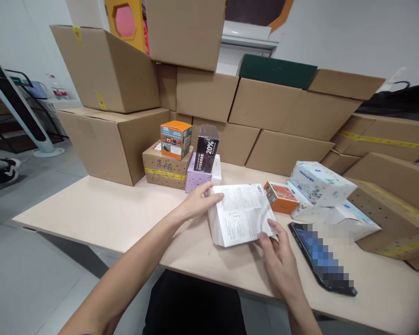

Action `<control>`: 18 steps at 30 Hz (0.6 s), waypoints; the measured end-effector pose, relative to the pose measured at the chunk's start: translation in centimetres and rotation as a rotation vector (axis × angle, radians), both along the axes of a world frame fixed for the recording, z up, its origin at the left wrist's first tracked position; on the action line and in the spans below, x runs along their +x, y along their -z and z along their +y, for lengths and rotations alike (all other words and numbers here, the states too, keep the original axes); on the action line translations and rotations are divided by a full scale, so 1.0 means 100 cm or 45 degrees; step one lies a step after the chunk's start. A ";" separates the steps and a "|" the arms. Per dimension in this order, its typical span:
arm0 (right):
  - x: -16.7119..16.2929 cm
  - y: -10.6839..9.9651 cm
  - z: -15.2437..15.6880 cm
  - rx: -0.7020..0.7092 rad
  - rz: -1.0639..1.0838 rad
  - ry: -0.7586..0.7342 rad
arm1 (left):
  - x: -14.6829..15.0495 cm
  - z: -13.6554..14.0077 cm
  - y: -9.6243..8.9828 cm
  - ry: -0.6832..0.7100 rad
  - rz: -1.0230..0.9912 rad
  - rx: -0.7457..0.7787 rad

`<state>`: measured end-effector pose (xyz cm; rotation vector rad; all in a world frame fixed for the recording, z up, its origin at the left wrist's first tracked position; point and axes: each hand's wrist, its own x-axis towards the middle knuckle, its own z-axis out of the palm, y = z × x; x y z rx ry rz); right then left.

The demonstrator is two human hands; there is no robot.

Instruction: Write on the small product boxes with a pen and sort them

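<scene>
A white box (239,214) with printed text and a barcode is held tilted between my two hands, just above or on the table. My left hand (199,200) grips its upper left corner, thumb on the printed face. At the lower right corner, my right hand (277,249) pinches the box between thumb and fingers. Behind it stand a purple box (196,178) with a black box (206,148) on top, and a brown carton (165,170) carrying an orange box (176,139). A second orange box (282,197) lies just right of the white one.
Tissue packs (321,184) are stacked at the right, beside taped cartons (394,209). A phone (321,258) lies on the table (101,209) near my right hand. Large cardboard boxes (296,109) form a wall at the back. A tower fan (19,102) stands at far left.
</scene>
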<state>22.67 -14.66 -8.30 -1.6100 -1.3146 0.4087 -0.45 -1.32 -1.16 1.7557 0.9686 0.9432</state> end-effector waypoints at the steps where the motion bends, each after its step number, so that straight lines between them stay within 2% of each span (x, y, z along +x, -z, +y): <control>1: 0.001 -0.003 0.004 -0.023 0.046 -0.028 | 0.002 -0.003 -0.001 -0.086 -0.031 0.120; 3: -0.002 -0.011 0.011 -0.078 0.027 -0.049 | 0.006 -0.008 0.000 -0.286 -0.069 0.415; 5: -0.013 -0.022 0.013 -0.082 -0.110 -0.075 | 0.009 -0.014 0.004 -0.453 -0.079 0.726; 8: -0.034 -0.037 0.015 -0.141 -0.124 -0.311 | 0.012 -0.020 0.012 -0.576 0.024 1.096; 11: -0.045 -0.047 0.024 -0.160 0.014 -0.528 | 0.014 -0.023 0.022 -0.473 0.211 1.281; 15: -0.031 -0.046 0.055 -0.097 -0.017 -0.479 | 0.020 -0.025 0.030 -0.151 0.208 1.340; 18: -0.009 -0.043 0.083 -0.119 -0.057 -0.476 | 0.025 -0.024 0.033 -0.059 0.164 1.225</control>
